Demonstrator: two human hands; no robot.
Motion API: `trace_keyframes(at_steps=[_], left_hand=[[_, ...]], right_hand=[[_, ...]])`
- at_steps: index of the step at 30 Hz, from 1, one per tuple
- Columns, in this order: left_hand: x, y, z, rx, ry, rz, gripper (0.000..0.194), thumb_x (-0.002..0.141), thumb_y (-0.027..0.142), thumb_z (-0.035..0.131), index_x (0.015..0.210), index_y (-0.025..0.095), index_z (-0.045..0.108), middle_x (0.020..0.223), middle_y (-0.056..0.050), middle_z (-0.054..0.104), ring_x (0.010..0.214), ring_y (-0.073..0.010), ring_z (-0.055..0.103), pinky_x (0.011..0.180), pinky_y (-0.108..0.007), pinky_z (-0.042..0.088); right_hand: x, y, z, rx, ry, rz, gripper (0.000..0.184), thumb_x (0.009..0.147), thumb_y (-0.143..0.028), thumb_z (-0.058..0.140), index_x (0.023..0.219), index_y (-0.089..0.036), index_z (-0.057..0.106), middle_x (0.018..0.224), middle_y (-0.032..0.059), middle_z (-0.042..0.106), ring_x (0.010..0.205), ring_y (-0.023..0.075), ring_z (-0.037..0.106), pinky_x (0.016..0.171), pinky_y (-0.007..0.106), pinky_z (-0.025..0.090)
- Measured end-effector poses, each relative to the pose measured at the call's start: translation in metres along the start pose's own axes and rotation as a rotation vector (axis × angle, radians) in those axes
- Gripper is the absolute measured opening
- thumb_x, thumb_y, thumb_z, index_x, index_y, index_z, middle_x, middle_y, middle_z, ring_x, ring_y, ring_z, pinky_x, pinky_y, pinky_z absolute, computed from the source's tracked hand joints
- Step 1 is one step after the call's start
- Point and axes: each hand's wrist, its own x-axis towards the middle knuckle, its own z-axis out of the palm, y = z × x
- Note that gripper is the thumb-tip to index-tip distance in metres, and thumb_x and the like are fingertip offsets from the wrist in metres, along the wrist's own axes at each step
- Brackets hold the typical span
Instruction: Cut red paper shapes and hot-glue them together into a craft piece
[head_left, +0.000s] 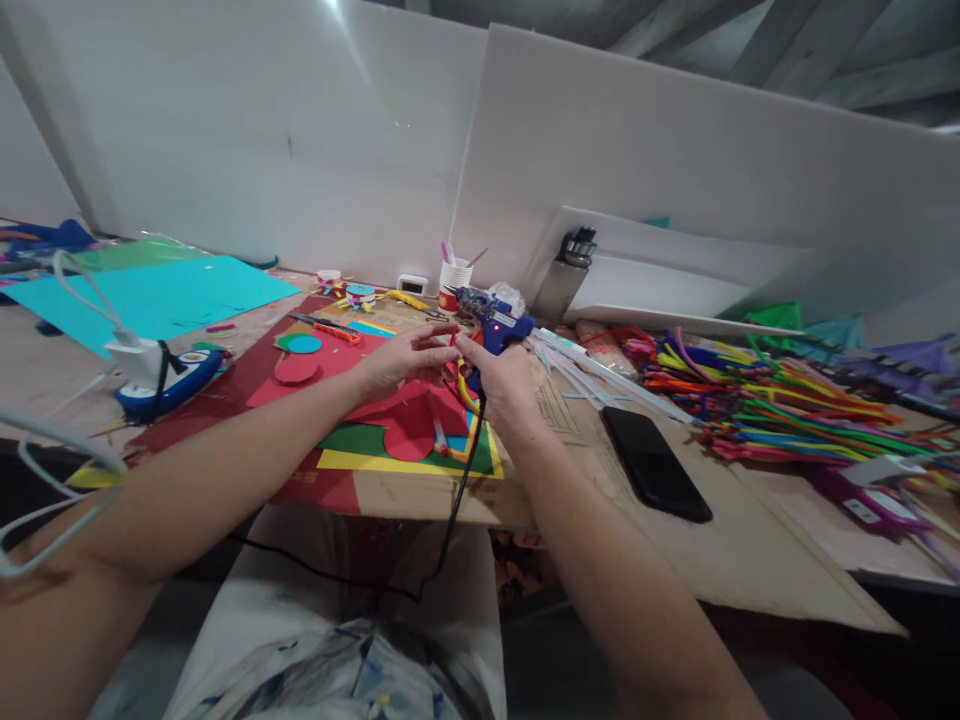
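My right hand [508, 385] is closed around the handle of a blue glue gun [498, 334]. A small red light glows on the gun's body, and its nozzle points left. A black cord [459, 490] hangs from the handle down over my lap. My left hand [405, 358] has bent fingers that meet the right fingertips at a small red piece [453, 338], partly hidden by them. Yellow scissor handles [467, 388] show just under my right hand. Below both hands lie red paper [375, 408], a red paper circle [409, 432], and green and yellow sheets.
Orange-handled scissors [337, 331] and a blue paper circle [305, 344] lie at left, near a power strip [169, 385]. A paper cup [454, 275] stands behind. To the right are glue sticks [600, 370], a black phone [654, 462] and colourful pipe cleaners [787, 395].
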Motion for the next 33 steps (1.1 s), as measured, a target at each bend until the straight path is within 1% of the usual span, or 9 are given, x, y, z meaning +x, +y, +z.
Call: trace_keyframes(at_steps=[3, 6, 11, 15, 17, 21, 26, 29, 33], left_hand=[[0.001, -0.0003, -0.0016, -0.021, -0.001, 0.011, 0.066, 0.069, 0.033, 0.089, 0.128, 0.016, 0.063, 0.097, -0.006, 0.072, 0.071, -0.0151, 0.069, 0.065, -0.027, 0.053], [0.0022, -0.002, -0.003, -0.025, 0.017, 0.013, 0.069, 0.068, 0.035, 0.09, 0.129, 0.015, 0.063, 0.096, -0.006, 0.072, 0.07, -0.0149, 0.069, 0.063, -0.027, 0.053], [0.0028, -0.0051, -0.0039, -0.008, 0.013, 0.034, 0.074, 0.071, 0.039, 0.089, 0.135, 0.014, 0.061, 0.089, -0.005, 0.072, 0.069, -0.0139, 0.068, 0.063, -0.025, 0.052], [0.003, -0.0056, -0.004, 0.013, 0.011, 0.038, 0.074, 0.07, 0.043, 0.089, 0.134, 0.015, 0.063, 0.088, -0.005, 0.072, 0.066, -0.012, 0.066, 0.061, -0.023, 0.05], [0.003, -0.0055, -0.0041, 0.03, 0.012, 0.034, 0.074, 0.071, 0.045, 0.088, 0.134, 0.016, 0.064, 0.086, -0.005, 0.071, 0.066, -0.0122, 0.066, 0.06, -0.023, 0.05], [0.0025, -0.0049, -0.0039, 0.055, 0.012, 0.033, 0.075, 0.072, 0.044, 0.088, 0.135, 0.015, 0.062, 0.085, -0.004, 0.071, 0.067, -0.0133, 0.067, 0.061, -0.024, 0.051], [0.0013, -0.0043, -0.0027, 0.064, 0.018, 0.023, 0.077, 0.073, 0.042, 0.087, 0.138, 0.014, 0.059, 0.085, -0.004, 0.071, 0.069, -0.0142, 0.067, 0.064, -0.026, 0.052], [0.0007, -0.0033, -0.0013, 0.02, -0.007, 0.015, 0.072, 0.072, 0.043, 0.087, 0.134, 0.015, 0.062, 0.088, -0.005, 0.071, 0.069, -0.0144, 0.067, 0.063, -0.026, 0.052], [0.0004, -0.001, 0.0003, -0.037, -0.059, -0.018, 0.06, 0.074, 0.041, 0.085, 0.125, 0.017, 0.065, 0.093, -0.006, 0.071, 0.071, -0.0152, 0.067, 0.064, -0.027, 0.051]], right_hand=[[-0.0004, 0.001, 0.0, -0.031, -0.016, -0.016, 0.03, 0.063, -0.037, 0.082, 0.079, -0.018, 0.066, 0.061, -0.0035, 0.064, 0.049, 0.0112, 0.056, 0.048, 0.024, 0.045], [-0.0012, 0.001, 0.0003, -0.036, -0.031, -0.017, 0.032, 0.064, -0.041, 0.082, 0.079, -0.018, 0.066, 0.061, -0.0029, 0.065, 0.049, 0.0115, 0.056, 0.048, 0.024, 0.046], [-0.0017, -0.0001, 0.0001, -0.049, -0.007, 0.02, 0.032, 0.063, -0.039, 0.082, 0.079, -0.017, 0.065, 0.058, -0.0031, 0.063, 0.047, 0.0114, 0.055, 0.045, 0.024, 0.043], [-0.0016, -0.0012, 0.0003, 0.021, -0.045, 0.006, 0.032, 0.064, -0.041, 0.081, 0.074, -0.018, 0.062, 0.055, -0.0053, 0.058, 0.045, 0.0091, 0.051, 0.045, 0.023, 0.042], [-0.0018, -0.0018, 0.0006, 0.02, -0.054, -0.009, 0.032, 0.063, -0.041, 0.082, 0.074, -0.018, 0.062, 0.056, -0.0047, 0.059, 0.045, 0.0091, 0.051, 0.045, 0.023, 0.042], [-0.0023, -0.0023, 0.0006, -0.014, -0.041, -0.027, 0.029, 0.062, -0.036, 0.082, 0.076, -0.018, 0.064, 0.059, -0.003, 0.063, 0.046, 0.0101, 0.053, 0.046, 0.024, 0.043], [-0.0023, -0.0015, -0.0003, -0.029, -0.046, -0.029, 0.025, 0.064, -0.034, 0.081, 0.073, -0.018, 0.064, 0.055, -0.0035, 0.06, 0.046, 0.0108, 0.052, 0.045, 0.024, 0.042], [-0.0027, -0.0024, 0.0, -0.012, -0.025, -0.02, 0.022, 0.064, -0.03, 0.08, 0.071, -0.019, 0.063, 0.053, -0.0041, 0.059, 0.045, 0.0111, 0.052, 0.044, 0.024, 0.042], [-0.0054, -0.0067, 0.0015, 0.01, -0.009, 0.003, 0.02, 0.064, -0.027, 0.079, 0.065, -0.02, 0.061, 0.049, -0.0048, 0.057, 0.043, 0.0109, 0.05, 0.042, 0.023, 0.041]])
